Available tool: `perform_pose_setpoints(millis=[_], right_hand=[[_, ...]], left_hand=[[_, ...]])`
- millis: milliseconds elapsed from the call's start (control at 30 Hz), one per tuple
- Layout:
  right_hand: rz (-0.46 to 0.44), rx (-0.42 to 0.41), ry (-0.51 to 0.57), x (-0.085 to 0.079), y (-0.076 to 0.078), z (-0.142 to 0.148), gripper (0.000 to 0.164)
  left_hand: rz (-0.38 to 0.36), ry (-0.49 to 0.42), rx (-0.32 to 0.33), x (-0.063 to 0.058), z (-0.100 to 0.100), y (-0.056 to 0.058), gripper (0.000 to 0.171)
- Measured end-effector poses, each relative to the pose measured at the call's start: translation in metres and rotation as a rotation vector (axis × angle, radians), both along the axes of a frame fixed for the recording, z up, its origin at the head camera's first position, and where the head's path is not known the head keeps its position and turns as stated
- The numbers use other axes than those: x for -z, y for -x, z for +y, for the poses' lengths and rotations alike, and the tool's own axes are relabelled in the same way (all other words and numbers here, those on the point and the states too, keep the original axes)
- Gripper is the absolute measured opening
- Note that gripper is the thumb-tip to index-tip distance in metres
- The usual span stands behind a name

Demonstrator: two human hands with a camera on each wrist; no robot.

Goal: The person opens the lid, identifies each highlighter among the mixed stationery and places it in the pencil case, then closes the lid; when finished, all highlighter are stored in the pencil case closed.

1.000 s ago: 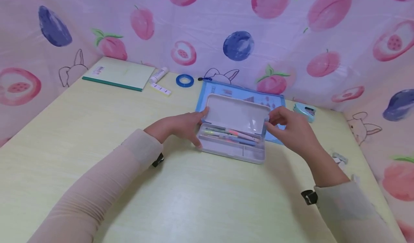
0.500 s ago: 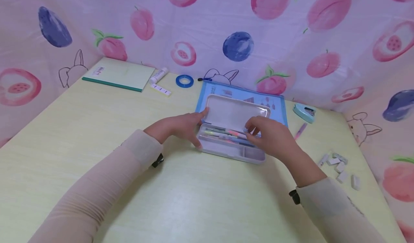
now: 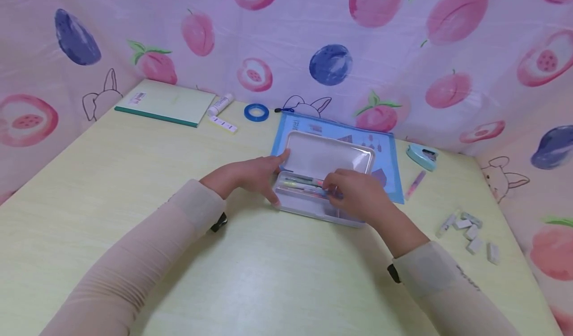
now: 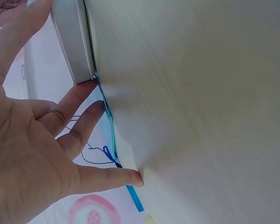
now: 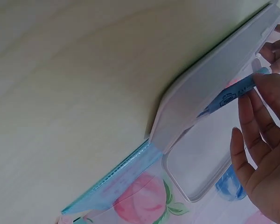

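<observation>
A pale pencil case (image 3: 309,208) lies open on the table, its lid (image 3: 320,152) tipped back and several pens (image 3: 295,183) in its rear compartment. My left hand (image 3: 250,177) touches the case's left end, thumb near the front corner and fingers spread behind; in the left wrist view those fingers (image 4: 79,100) are fairly straight. Over the right part of the case, my right hand (image 3: 355,194) pinches a blue pen (image 5: 235,93) between thumb and fingertips. The right wrist view shows this pen slanting down into the case, its lower end hidden by the case wall.
A blue zip pouch (image 3: 389,177) lies under and behind the case. To the right are a stapler-like turquoise item (image 3: 422,156), a pink pen (image 3: 415,184) and several white erasers (image 3: 471,231). A notebook (image 3: 165,102), glue stick (image 3: 220,105) and blue tape roll (image 3: 256,112) sit at the back.
My right hand has moved left and down from beside the lid to over the pen compartment, carrying the blue pen. My left hand has stayed at the case's left end.
</observation>
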State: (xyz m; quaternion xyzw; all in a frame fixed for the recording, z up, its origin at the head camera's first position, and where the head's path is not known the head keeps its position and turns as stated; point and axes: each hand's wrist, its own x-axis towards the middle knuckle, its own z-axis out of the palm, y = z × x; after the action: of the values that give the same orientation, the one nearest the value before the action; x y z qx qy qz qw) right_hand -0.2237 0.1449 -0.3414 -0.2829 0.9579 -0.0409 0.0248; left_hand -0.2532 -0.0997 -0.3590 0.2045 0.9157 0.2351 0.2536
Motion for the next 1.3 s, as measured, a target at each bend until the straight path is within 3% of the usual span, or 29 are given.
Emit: perform_pose_setpoints(millis=[267, 467, 800, 1133, 1300], right_hand=[[-0.041, 0.029, -0.018, 0.002, -0.002, 0.003, 0.019], [-0.073, 0.026, 0.017, -0.001, -0.008, 0.021, 0.021], [-0.082, 0.103, 0.023, -0.002, -0.016, 0.079, 0.022], [-0.104, 0.217, -0.061, -0.003, -0.028, 0.152, 0.027], [-0.052, 0.213, -0.142, 0.002, -0.033, 0.182, 0.032]], left_hand=[[0.008, 0.011, 0.0, 0.001, 0.0, 0.001, 0.123], [0.004, -0.003, 0.006, 0.001, 0.001, 0.001, 0.122], [0.012, 0.01, 0.009, 0.0, 0.0, 0.0, 0.123], [0.002, -0.004, 0.014, -0.001, 0.001, -0.001, 0.122], [0.007, 0.006, 0.011, 0.0, 0.001, 0.0, 0.122]])
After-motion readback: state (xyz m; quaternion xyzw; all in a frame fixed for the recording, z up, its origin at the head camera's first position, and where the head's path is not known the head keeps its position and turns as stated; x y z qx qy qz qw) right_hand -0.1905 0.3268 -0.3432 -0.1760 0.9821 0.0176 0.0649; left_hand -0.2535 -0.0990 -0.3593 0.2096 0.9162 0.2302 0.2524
